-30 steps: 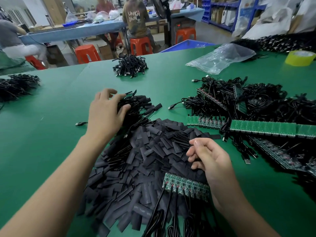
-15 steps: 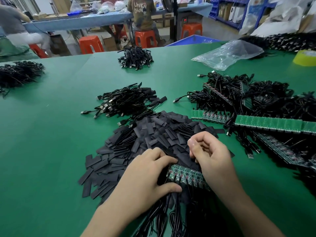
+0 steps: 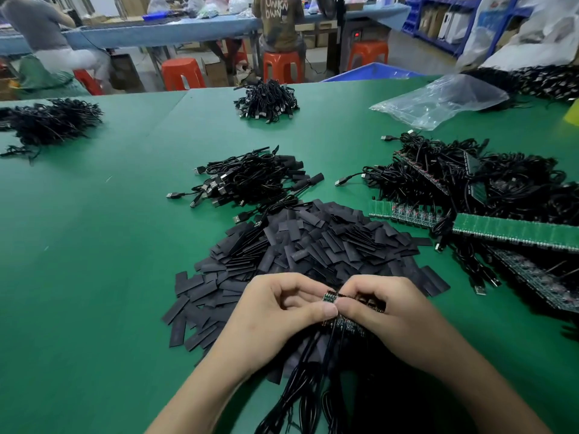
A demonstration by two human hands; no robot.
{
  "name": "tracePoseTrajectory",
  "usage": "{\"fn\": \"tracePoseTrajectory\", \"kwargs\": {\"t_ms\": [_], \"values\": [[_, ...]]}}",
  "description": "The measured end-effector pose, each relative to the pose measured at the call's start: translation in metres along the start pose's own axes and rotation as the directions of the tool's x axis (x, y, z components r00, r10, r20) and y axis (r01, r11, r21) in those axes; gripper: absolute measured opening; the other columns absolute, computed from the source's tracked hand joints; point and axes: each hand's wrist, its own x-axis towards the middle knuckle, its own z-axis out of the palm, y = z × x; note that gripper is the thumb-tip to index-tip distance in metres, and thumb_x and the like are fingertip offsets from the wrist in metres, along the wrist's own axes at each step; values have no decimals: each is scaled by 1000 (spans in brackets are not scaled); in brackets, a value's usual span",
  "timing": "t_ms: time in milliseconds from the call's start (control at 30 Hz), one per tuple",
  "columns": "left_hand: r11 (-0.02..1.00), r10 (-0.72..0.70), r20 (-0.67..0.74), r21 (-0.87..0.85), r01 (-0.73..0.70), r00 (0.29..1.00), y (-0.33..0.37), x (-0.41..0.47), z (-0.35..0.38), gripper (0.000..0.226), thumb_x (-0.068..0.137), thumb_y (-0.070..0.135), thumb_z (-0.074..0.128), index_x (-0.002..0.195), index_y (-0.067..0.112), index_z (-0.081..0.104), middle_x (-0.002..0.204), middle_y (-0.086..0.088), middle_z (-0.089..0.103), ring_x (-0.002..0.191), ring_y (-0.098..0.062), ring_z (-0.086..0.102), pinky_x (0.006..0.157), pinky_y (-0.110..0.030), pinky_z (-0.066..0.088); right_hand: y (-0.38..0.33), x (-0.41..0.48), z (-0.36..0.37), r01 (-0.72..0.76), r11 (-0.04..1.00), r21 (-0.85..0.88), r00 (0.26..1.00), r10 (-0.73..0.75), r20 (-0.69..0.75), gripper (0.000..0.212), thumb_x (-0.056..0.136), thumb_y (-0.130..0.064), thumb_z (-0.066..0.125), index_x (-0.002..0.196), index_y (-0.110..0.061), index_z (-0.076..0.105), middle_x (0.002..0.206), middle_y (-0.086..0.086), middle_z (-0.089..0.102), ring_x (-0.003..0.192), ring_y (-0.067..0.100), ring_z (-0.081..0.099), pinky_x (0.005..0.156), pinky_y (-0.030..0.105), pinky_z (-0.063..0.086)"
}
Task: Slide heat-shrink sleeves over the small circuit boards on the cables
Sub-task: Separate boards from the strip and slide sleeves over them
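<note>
Where the sleeve pile point(image 3: 313, 242) ends nearest the person, a board strip point(image 3: 329, 297) is pinched by the left hand point(image 3: 279, 311) and gripped by the right hand point(image 3: 388, 311), its cables point(image 3: 305, 389) trailing nearer.

Two bare forearms reach in from the worktop's point(image 3: 94, 277) near edge, left hand point(image 3: 275, 311) and right hand point(image 3: 387, 314) side by side, fingers curled, thumb tips meeting, both pinching a circuit-board strip point(image 3: 330, 297).

Orange stools point(image 3: 179, 73) beside a blue workbench point(image 3: 175, 29).
</note>
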Motion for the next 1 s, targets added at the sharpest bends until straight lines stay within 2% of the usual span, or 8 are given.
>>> {"fn": "tracePoseTrajectory", "kwargs": {"t_ms": [133, 300, 433, 600, 700, 767, 867, 1000], "values": [[998, -38, 27, -49, 40, 999, -3, 1, -2, 21, 79, 32, 85, 90, 15, 81, 65, 5, 66, 60, -5, 56, 60, -11, 43, 0, 0, 0, 21, 998, 53, 1000, -22, 22, 16, 97, -32, 68, 85, -23, 72, 72, 3, 65, 67, 25, 58, 62, 39, 44], [973, -82, 114, -206, 105, 990, 1, 0, -3, 5, 79, 20, 81, 80, 16, 80, 66, 0, 68, 57, -4, 57, 58, -11, 44, -1, -1, 2, 70, 992, 106, 997, -73, 28, 18, 96, -35, 67, 84, -22, 71, 69, 4, 62, 60, 20, 53, 57, 29, 40], [957, -127, 150, -241, 161, 980, 1, 1, -3, 11, 75, 26, 83, 79, 16, 80, 68, -1, 68, 59, -6, 59, 59, -13, 46, -3, -1, 2, 59, 985, 164, 997, -68, 48, 24, 92, -42, 65, 84, -20, 72, 73, 10, 64, 69, 34, 58, 64, 46, 46], [921, -123, 230, -336, 198, 965, -1, 0, -4, 3, 81, 18, 80, 82, 15, 80, 72, -2, 72, 61, -7, 63, 61, -15, 49, -3, 0, 1, 45, 956, 288, 990, -81, 112, 22, 91, -40, 67, 83, -20, 72, 75, 7, 65, 67, 22, 56, 64, 30, 45], [927, -93, 184, -342, 153, 978, 0, 1, -11, 23, 70, 31, 90, 81, 14, 80, 76, -7, 74, 65, -12, 66, 64, -18, 53, 0, 0, 0, 25, 986, 166, 995, -41, 92, 20, 89, -42, 68, 85, -23, 73, 78, 5, 68, 72, 25, 62, 67, 38, 47], [927, -38, 116, -366, 79, 992, 1, 2, -15, 31, 66, 38, 93, 77, 13, 78, 80, -9, 73, 70, -19, 64, 69, -24, 54, 0, -1, 0, 58, 998, 8, 998, -58, -4, 13, 88, -41, 73, 92, -29, 76, 85, -8, 70, 81, 9, 66, 71, 26, 49], [931, 114, 21, -352, -99, 993, 1, 3, -12, 23, 71, 34, 91, 73, 15, 77, 82, -4, 68, 75, -18, 60, 73, -26, 51, -5, -1, 7, 201, 960, -196, 970, -223, -99, 33, 87, -50, 70, 110, -26, 75, 103, -19, 69, 108, 10, 62, 92, 22, 46], [939, 217, -76, -256, -229, 973, 1, 5, -3, 16, 80, 28, 78, 81, 12, 77, 81, -1, 66, 68, -14, 58, 64, -22, 49, -14, -1, 27, 224, 975, 9, 973, -223, -61, 27, 95, -42, 62, 95, -20, 78, 94, -9, 74, 96, 12, 69, 84, 28, 52]]}}
